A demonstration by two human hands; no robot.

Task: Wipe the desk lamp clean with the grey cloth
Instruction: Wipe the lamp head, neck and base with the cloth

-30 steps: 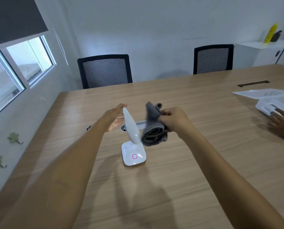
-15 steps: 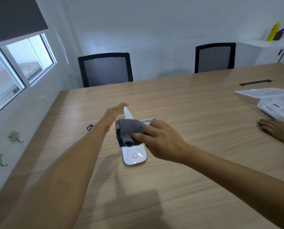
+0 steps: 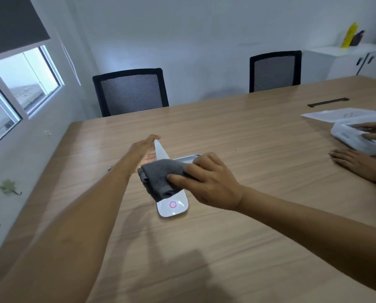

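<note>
A small white desk lamp (image 3: 172, 207) stands on the wooden table (image 3: 237, 132), its base marked with a pink ring. Its slim white head rises up and away from me. My left hand (image 3: 143, 151) cups the back of the lamp head near its tip, fingers spread against it. My right hand (image 3: 206, 179) presses the bunched grey cloth (image 3: 159, 179) against the front of the lamp arm, just above the base. The cloth hides the lower part of the arm.
A silver cable hatch (image 3: 186, 158) lies in the table behind the lamp. Another person's hands (image 3: 355, 159) rest at the right by white packaging (image 3: 355, 136) and a sheet. Two black chairs (image 3: 131, 90) stand at the far edge. A white cabinet (image 3: 353, 60) is back right.
My right hand swung the grey cloth from beside the lamp onto its front and has since slid it slightly down the arm. My left hand has stayed behind the lamp head.
</note>
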